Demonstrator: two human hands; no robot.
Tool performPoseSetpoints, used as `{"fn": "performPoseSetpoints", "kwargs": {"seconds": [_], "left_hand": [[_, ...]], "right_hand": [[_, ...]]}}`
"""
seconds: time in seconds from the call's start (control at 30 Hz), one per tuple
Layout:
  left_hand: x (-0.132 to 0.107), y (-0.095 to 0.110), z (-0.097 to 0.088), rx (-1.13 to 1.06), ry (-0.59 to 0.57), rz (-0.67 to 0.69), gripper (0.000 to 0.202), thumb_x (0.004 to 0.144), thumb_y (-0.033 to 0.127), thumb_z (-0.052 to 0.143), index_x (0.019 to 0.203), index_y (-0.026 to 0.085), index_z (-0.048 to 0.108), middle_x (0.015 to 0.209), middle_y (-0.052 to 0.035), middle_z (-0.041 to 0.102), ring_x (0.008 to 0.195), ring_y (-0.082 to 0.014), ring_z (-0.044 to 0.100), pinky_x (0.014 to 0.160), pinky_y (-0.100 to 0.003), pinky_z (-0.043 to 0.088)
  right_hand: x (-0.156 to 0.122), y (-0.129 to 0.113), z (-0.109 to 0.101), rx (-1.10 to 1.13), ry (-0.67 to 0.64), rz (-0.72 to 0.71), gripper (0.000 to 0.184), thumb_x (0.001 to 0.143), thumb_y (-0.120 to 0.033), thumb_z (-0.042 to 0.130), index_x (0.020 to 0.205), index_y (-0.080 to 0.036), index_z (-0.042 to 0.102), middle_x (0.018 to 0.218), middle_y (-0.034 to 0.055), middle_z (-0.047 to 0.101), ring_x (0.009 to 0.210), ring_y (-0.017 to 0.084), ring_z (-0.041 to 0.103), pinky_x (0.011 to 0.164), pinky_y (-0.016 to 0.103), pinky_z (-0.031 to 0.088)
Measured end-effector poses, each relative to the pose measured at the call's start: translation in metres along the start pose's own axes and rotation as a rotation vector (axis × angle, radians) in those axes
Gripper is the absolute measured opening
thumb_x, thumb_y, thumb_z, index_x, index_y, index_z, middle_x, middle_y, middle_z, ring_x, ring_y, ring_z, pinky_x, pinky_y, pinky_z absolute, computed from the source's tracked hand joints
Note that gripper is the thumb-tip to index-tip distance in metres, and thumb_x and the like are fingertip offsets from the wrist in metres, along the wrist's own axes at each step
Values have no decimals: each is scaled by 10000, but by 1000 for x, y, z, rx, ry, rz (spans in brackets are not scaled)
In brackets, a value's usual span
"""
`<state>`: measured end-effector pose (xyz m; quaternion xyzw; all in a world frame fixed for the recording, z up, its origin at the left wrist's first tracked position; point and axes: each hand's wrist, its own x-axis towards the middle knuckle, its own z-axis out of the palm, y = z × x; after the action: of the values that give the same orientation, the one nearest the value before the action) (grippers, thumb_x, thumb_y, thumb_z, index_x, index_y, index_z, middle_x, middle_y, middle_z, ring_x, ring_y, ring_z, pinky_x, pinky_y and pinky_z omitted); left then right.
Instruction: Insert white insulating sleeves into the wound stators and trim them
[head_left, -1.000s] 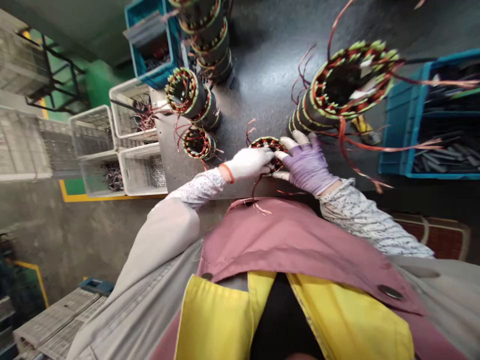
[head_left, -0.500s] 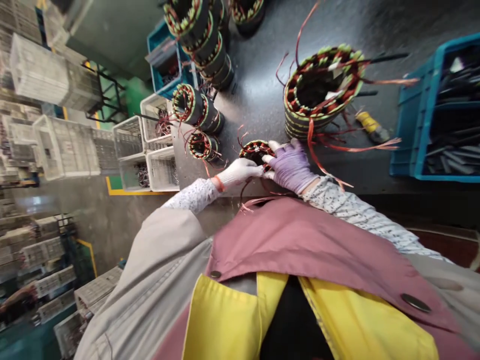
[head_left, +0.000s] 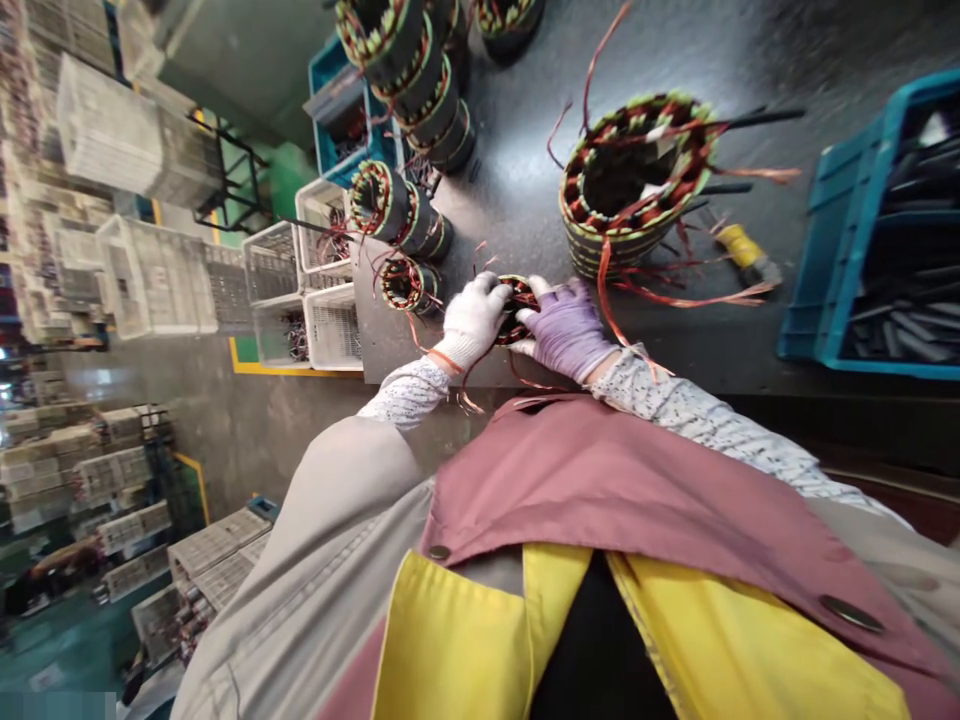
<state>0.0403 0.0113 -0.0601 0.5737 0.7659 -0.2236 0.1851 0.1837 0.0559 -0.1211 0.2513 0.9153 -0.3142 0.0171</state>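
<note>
A small motor stator (head_left: pixel 514 300) with copper windings stands at the front edge of the dark workbench, partly hidden by my hands. My left hand (head_left: pixel 476 318), in a white glove, wraps its left side, fingers over the rim. On the right side, my right hand (head_left: pixel 566 328), in a purple glove with bare-looking or pale fingertips, grips the same stator. Loose copper leads hang from it toward my apron. A much larger stator (head_left: pixel 577 225) stands beyond my right hand, its long red leads spreading out. Another small stator (head_left: pixel 405 287) lies left of my left hand.
Stacked stators (head_left: pixel 431 110) stand at the back left. A yellow-handled tool (head_left: pixel 742 250) lies near the blue bin (head_left: pixel 832 220) of dark pieces at right. White baskets (head_left: pixel 334 325) adjoin the bench's left edge, with a blue crate (head_left: pixel 322 130) behind.
My left hand has moved up from the stator's near side to its left rim. The loose copper leads have shifted left. The whole view has shifted slightly.
</note>
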Motion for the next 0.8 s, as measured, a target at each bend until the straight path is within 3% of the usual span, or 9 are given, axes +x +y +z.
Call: {"fn": "performPoseSetpoints", "kwargs": {"seconds": [0.17, 0.3, 0.4, 0.5, 0.6, 0.67, 0.77, 0.8], "left_hand": [[2, 0, -5, -2, 5, -10, 325, 884, 417, 656, 1130, 210, 704, 1410, -99, 541, 1102, -252, 641, 855, -315, 521], [6, 4, -26, 186, -109, 89, 329, 989, 340, 481, 1184, 160, 675, 1325, -163, 595, 1046, -278, 688, 817, -346, 526], [9, 7, -39, 334, -200, 175, 401, 1009, 177, 330, 1255, 107, 639, 1181, -207, 663, 1056, -341, 703, 817, -404, 530], [16, 5, -47, 341, -270, 187, 347, 962, 135, 406, 1143, 80, 696, 1060, -215, 707, 1050, -373, 707, 852, -443, 526], [22, 4, -50, 112, -275, 119, 211, 899, 185, 553, 917, 75, 733, 929, -191, 718, 1040, -379, 697, 910, -470, 502], [19, 8, -51, -129, -284, 64, 166, 860, 211, 622, 796, 83, 707, 814, -146, 696, 949, -314, 701, 880, -418, 511], [8, 12, -48, -538, -371, 97, 191, 887, 276, 608, 781, 126, 662, 675, -31, 608, 652, -127, 609, 666, -251, 493], [4, 9, -46, -715, -347, 109, 211, 914, 299, 569, 795, 141, 644, 660, -3, 573, 575, -85, 541, 591, -212, 451]], "right_hand": [[1, -1, -3, 18, 4, -13, 473, 881, -503, 641, 1217, -177, 708, 1580, 174, 413, 1275, 385, 517, 1114, 605, 312], [2, -2, 1, 44, 15, -22, 465, 884, -496, 632, 1207, -170, 707, 1589, 177, 402, 1281, 394, 508, 1110, 613, 310], [3, -2, 3, 35, 9, -29, 475, 883, -506, 640, 1208, -166, 706, 1590, 181, 398, 1266, 391, 514, 1098, 608, 321], [2, -2, 1, 27, 1, -22, 493, 881, -512, 647, 1234, -172, 695, 1601, 170, 383, 1271, 393, 510, 1107, 605, 312], [2, -5, -2, 40, -46, -6, 503, 889, -496, 641, 1262, -161, 681, 1625, 173, 342, 1297, 406, 493, 1132, 611, 281], [3, -8, -3, 71, -68, 13, 528, 886, -474, 655, 1298, -144, 659, 1635, 188, 322, 1305, 418, 488, 1138, 606, 282], [6, -11, -4, 166, -59, 76, 577, 881, -462, 679, 1343, -120, 626, 1616, 211, 354, 1277, 414, 519, 1139, 586, 309], [6, -11, -4, 190, -52, 86, 566, 878, -463, 687, 1325, -119, 638, 1605, 213, 373, 1269, 414, 529, 1145, 592, 305]]}}
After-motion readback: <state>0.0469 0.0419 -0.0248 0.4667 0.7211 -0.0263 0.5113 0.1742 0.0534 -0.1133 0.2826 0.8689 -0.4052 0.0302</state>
